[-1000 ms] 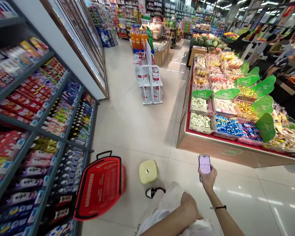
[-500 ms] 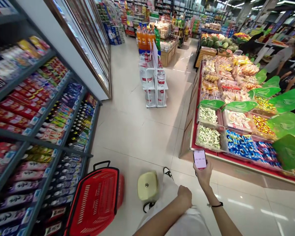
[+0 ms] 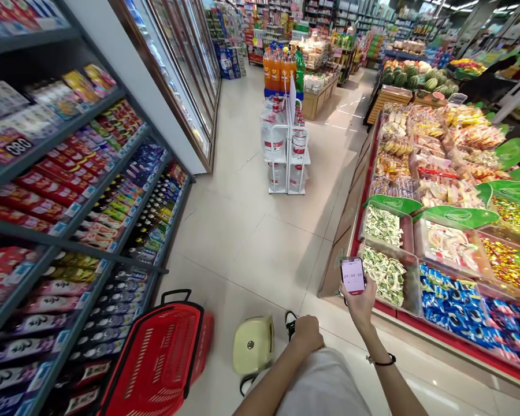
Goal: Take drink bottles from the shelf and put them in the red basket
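My right hand (image 3: 361, 303) holds up a phone (image 3: 352, 275) whose screen shows a timer reading zeros. My left hand (image 3: 307, 334) is closed in a loose fist and rests on my knee, with nothing visible in it. Below it sits a pale yellow stool (image 3: 252, 345) on the floor, and a dark shoe (image 3: 290, 325) shows beside it. A red shopping basket (image 3: 158, 361) with a black handle stands to the left, against the bottom of the toothpaste shelves (image 3: 65, 231).
A sweets counter (image 3: 437, 254) with bins of wrapped candies and green leaf signs runs along the right. A white rack of water bottles (image 3: 286, 150) stands mid-aisle. Glass-door fridges (image 3: 177, 86) line the left; drinks and produce stands lie beyond.
The view has shifted forward and right toward the sweets counter. My right hand has raised the phone a little; my left fist has stayed on my knee.
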`<state>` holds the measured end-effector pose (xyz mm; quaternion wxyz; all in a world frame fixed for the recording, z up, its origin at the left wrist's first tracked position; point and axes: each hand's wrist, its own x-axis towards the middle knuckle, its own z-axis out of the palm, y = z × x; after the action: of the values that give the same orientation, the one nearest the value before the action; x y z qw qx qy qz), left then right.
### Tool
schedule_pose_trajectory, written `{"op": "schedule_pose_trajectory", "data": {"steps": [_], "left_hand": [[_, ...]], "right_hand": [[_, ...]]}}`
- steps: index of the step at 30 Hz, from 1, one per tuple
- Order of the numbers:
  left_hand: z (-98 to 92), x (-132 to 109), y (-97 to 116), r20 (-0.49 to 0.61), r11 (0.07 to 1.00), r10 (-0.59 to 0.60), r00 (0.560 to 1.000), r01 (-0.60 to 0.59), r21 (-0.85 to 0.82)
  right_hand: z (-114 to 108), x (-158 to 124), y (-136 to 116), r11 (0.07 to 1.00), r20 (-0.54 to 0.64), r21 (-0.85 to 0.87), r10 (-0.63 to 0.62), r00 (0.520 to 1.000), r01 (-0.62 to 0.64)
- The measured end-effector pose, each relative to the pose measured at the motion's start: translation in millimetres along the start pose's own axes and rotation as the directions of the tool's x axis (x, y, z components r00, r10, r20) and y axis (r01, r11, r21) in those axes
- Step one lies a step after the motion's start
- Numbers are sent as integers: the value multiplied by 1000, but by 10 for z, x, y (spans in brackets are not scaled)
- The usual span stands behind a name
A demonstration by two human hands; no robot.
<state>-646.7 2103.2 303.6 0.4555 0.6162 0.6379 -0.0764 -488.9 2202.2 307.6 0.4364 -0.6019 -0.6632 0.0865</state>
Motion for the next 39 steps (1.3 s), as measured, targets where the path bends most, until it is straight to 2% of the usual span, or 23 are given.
{"op": "schedule_pose_trajectory", "data": {"steps": [3,8,14,21,29,39], "left_hand": [[-136,60,5,37,998,-57,998,56,24],[-275,108,44,100,997,-61,993,56,53],[-253,151,94,132,997,-44,990,36,61],[-219,215,143,145,998,-18,989,9,63],[-154,232,166,164,998,-6,986,-3,56],[-96,216,130,153,1000,-9,988,7,15]], "right_hand": [[27,157,-79,999,31,9,-54,998,53],[29,399,-229,990,27,28,-140,990,139],[-24,610,-341,975,-17,18,-219,976,219],[-77,697,-323,949,-62,-2,-316,947,316],[-121,689,-183,947,-67,-30,-321,945,319],[-138,611,-98,979,-8,-11,-202,979,202]]}}
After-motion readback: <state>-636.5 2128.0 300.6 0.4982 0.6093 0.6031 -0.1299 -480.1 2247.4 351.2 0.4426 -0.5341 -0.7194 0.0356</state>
